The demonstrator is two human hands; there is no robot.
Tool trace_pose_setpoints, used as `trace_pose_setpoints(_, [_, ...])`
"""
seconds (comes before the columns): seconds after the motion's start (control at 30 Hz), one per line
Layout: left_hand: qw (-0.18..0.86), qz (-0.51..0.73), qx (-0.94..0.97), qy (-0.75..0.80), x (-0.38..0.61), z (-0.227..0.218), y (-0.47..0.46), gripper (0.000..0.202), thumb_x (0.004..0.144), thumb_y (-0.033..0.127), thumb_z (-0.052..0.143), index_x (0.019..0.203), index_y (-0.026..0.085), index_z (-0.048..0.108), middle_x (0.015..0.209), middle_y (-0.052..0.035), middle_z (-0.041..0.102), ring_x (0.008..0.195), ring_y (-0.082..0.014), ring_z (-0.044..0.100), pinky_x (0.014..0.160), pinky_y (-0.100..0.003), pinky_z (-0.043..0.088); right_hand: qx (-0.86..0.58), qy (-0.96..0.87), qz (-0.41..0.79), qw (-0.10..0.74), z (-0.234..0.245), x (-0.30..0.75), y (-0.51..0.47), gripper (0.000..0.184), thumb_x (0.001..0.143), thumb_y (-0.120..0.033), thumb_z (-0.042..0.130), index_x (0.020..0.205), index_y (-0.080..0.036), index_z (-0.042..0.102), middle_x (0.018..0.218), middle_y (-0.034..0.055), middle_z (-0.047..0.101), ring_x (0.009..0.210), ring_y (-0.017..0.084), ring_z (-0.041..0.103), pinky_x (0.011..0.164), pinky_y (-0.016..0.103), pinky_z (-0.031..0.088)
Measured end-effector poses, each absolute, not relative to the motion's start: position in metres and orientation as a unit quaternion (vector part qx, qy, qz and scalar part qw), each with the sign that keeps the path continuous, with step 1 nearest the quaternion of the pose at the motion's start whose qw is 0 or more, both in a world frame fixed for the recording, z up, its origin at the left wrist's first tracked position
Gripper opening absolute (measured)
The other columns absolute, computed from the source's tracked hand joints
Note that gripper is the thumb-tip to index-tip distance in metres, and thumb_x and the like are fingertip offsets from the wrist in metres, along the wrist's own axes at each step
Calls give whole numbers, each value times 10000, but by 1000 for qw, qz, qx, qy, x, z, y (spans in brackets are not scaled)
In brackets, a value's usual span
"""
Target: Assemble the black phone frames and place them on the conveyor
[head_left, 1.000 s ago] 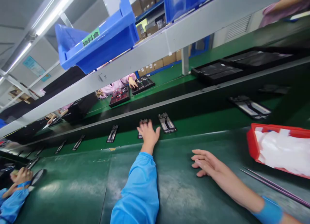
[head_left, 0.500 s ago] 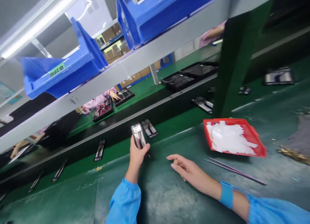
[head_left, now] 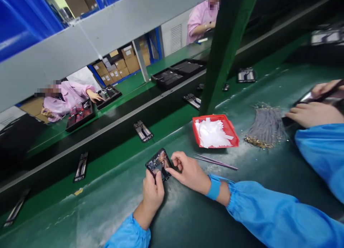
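My left hand (head_left: 153,190) is closed around the lower end of an opened phone (head_left: 159,165), its circuit board and inner parts facing up, tilted above the bench. My right hand (head_left: 188,171) is at the phone's right edge, its thumb reaching onto that edge. The index finger is bent and stands apart from the thumb; nothing shows between them. A blue band circles the right wrist. Just beyond this hand, a pair of tweezers (head_left: 216,163) lies on the green bench. Behind the tweezers is a red tray (head_left: 236,142) of white paper-like strips (head_left: 213,133).
Opened phones (head_left: 143,131) lie on the green conveyor (head_left: 113,147) beyond the bench. A bundle of grey cables (head_left: 266,126) lies right of the tray. A co-worker's hands (head_left: 314,113) hold a device at far right. A green post (head_left: 228,51) rises behind the tray.
My left hand has brought the phone from over the conveyor's edge back above the bench. My right hand has come to the phone's right edge. The view has swung right, showing the co-worker's arms.
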State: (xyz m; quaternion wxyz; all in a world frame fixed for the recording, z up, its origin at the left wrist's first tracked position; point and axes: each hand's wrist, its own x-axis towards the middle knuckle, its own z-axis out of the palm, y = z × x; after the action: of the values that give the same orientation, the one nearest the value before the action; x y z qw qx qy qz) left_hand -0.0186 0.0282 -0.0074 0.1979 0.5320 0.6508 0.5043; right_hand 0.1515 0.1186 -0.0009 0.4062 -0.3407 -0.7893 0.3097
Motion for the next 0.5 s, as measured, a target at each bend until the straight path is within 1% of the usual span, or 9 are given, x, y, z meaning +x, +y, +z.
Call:
trace_pose_setpoints(0.07, [174, 505, 532, 657, -21, -10, 29, 216, 944, 440, 636, 1017, 238, 617, 830, -85, 715, 694, -239, 670, 645, -322, 488, -330, -807, 278, 404, -3, 151, 117, 236, 892, -297, 734, 939, -226, 513, 816, -2, 586, 655, 159, 557, 609, 283, 426])
trace_pose_setpoints(0.13, [177, 517, 513, 662, -23, -11, 32, 226, 970, 446, 606, 1040, 231, 608, 821, -65, 705, 686, -220, 656, 652, -312, 489, -272, -855, 246, 368, -4, 149, 117, 202, 913, -272, 731, 902, -223, 535, 843, 13, 615, 718, 171, 591, 653, 286, 452])
trace_pose_setpoints(0.23, [217, 551, 474, 651, -26, -10, 41, 285, 998, 486, 564, 1081, 216, 598, 898, -52, 711, 771, -196, 666, 738, -300, 519, -194, -909, 214, 301, -5, 148, 117, 85, 955, -194, 677, 982, -218, 600, 925, 28, 662, 839, 182, 637, 740, 284, 489])
trace_pose_setpoints(0.27, [235, 564, 462, 642, -26, -9, 44, 313, 996, 505, 564, 1094, 209, 597, 948, -57, 717, 822, -196, 676, 777, -301, 528, -188, -915, 211, 289, -6, 148, 117, 102, 959, -183, 673, 1035, -216, 612, 961, 33, 671, 874, 182, 645, 762, 282, 498])
trace_pose_setpoints(0.37, [293, 578, 453, 612, -26, -7, 48, 378, 981, 531, 586, 1148, 192, 597, 1109, -86, 722, 974, -210, 694, 877, -314, 538, -199, -915, 208, 283, -6, 148, 119, 213, 956, -227, 710, 1148, -208, 620, 1020, 40, 675, 910, 182, 651, 776, 276, 507])
trace_pose_setpoints(0.43, [307, 572, 463, 603, -25, -6, 48, 384, 981, 528, 592, 1158, 187, 603, 1114, -85, 722, 973, -205, 695, 881, -310, 540, -204, -915, 198, 287, -4, 148, 120, 198, 960, -274, 720, 1128, -208, 639, 1020, 39, 672, 906, 181, 646, 768, 276, 503])
trace_pose_setpoints(0.5, [296, 567, 473, 606, -25, -6, 47, 379, 982, 523, 596, 1156, 187, 607, 1053, -70, 724, 907, -187, 692, 839, -289, 540, -194, -919, 188, 289, -2, 148, 122, 117, 974, -291, 706, 1046, -210, 662, 1015, 38, 670, 919, 176, 640, 784, 276, 500])
